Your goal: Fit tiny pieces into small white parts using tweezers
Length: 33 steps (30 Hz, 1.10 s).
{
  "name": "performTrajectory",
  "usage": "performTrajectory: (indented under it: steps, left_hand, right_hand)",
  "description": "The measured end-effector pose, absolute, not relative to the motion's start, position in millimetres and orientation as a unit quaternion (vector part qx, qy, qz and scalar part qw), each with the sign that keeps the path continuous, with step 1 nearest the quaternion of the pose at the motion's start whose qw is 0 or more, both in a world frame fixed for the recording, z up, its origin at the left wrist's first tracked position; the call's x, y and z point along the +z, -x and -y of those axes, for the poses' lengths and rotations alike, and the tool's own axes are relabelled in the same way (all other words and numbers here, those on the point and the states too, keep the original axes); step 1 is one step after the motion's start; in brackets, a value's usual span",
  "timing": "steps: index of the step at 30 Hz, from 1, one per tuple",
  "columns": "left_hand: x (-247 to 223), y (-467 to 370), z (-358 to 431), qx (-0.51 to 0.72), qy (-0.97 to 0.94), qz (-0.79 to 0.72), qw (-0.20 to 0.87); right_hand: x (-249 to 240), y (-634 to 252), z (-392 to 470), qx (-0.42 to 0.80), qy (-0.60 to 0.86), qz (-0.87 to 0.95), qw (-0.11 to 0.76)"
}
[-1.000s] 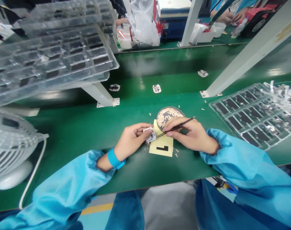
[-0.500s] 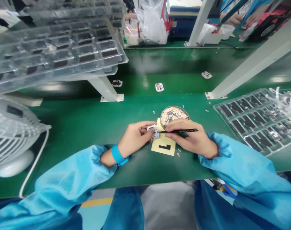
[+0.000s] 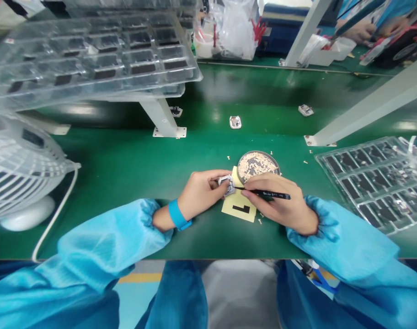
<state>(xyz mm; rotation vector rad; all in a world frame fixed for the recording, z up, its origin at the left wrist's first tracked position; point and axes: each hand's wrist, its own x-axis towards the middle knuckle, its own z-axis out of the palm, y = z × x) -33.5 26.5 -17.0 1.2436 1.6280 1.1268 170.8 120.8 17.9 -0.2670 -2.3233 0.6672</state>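
Observation:
My left hand [image 3: 205, 191] pinches a small white square housing [image 3: 230, 187] with darker parts inside, its thumb lying over the near side. Black tweezers [image 3: 272, 194] are gripped in my right hand [image 3: 280, 198], and their tip points at the right edge of the housing. Whether the tip holds a small part is too fine to make out. Under the hands lies a yellow paper [image 3: 229, 209] with a black L-shaped mark. Just behind my right fingers sits a round dish [image 3: 258, 164] full of tiny pale and dark pieces.
A white fan [image 3: 23, 171] stands at the left, below stacked clear trays [image 3: 109, 59]. Another compartment tray [image 3: 362, 173] lies right, with dark parts and pale strips. More white housings [image 3: 235, 122] rest at the back between metal posts [image 3: 163, 119]. A co-worker's hands [image 3: 359, 32] show top right.
The view has shifted, so most things sit a little further right. My left thumb now reaches further over the housing. Both hands keep their hold.

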Motion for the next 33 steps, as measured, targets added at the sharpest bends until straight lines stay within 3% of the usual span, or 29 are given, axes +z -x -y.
performTrajectory:
  steps: [18, 28, 33]
  left_hand:
    - [-15, 31, -30, 0.502, -0.429, -0.615, 0.432]
    - [-10, 33, -30, 0.518, -0.417, -0.587, 0.461]
    - [-9, 34, -27, 0.491, -0.449, -0.598, 0.447]
  right_hand:
    - [19, -167, -116, 0.272, 0.141, 0.873, 0.378]
    - [12, -175, -138, 0.509, 0.169, 0.775, 0.333]
    - [17, -176, -151, 0.543, 0.103, 0.785, 0.279]
